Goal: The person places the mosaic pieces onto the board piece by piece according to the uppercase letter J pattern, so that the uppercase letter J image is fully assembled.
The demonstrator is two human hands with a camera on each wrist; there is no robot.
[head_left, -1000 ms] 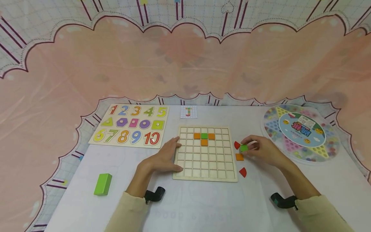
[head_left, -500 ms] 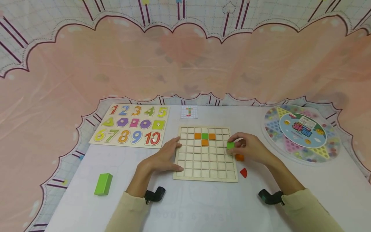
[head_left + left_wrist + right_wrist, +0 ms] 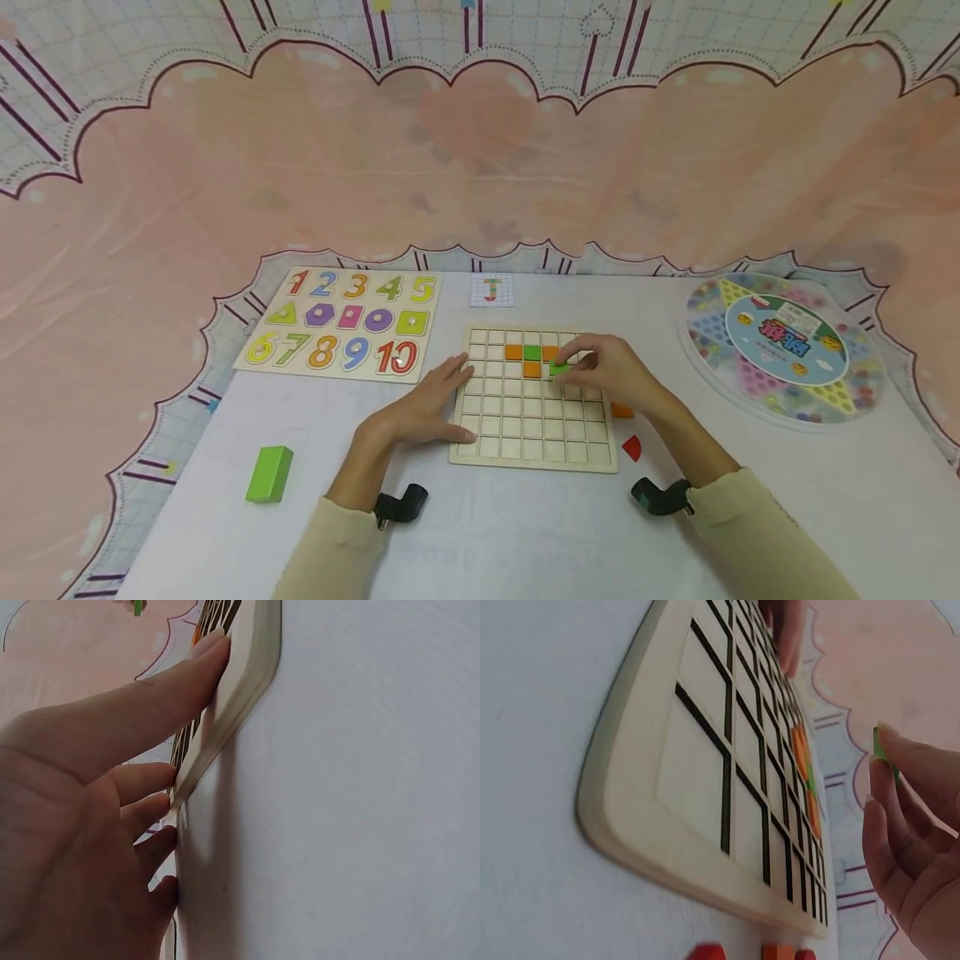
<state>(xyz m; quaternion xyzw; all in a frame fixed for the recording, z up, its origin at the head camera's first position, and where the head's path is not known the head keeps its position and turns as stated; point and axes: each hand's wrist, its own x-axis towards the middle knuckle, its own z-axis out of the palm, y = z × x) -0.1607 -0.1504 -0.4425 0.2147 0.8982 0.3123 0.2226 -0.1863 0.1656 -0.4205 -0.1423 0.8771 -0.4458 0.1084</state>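
Note:
My right hand (image 3: 611, 367) pinches a small green square tile (image 3: 558, 367) between thumb and fingertips, above the wooden grid board (image 3: 517, 454). In the right wrist view the green tile (image 3: 882, 746) shows edge-on between the fingertips. Three orange tiles and one green tile (image 3: 531, 352) lie in the board's upper cells, with an orange tile (image 3: 532, 369) below the green one. My left hand (image 3: 420, 408) rests along the board's left edge, fingers spread. The left wrist view shows its thumb (image 3: 150, 705) lying on the board's rim.
Right of the board lie a red fan-shaped piece (image 3: 632, 448) and a partly covered orange tile (image 3: 622, 410). Behind the board is a small pattern card (image 3: 492, 290). A number puzzle board (image 3: 337, 325), a green block (image 3: 269, 474) and a round game board (image 3: 783, 346) surround it.
My right hand has carried the green tile leftward from beside the board to over its upper cells. The left hand keeps its place on the board's edge.

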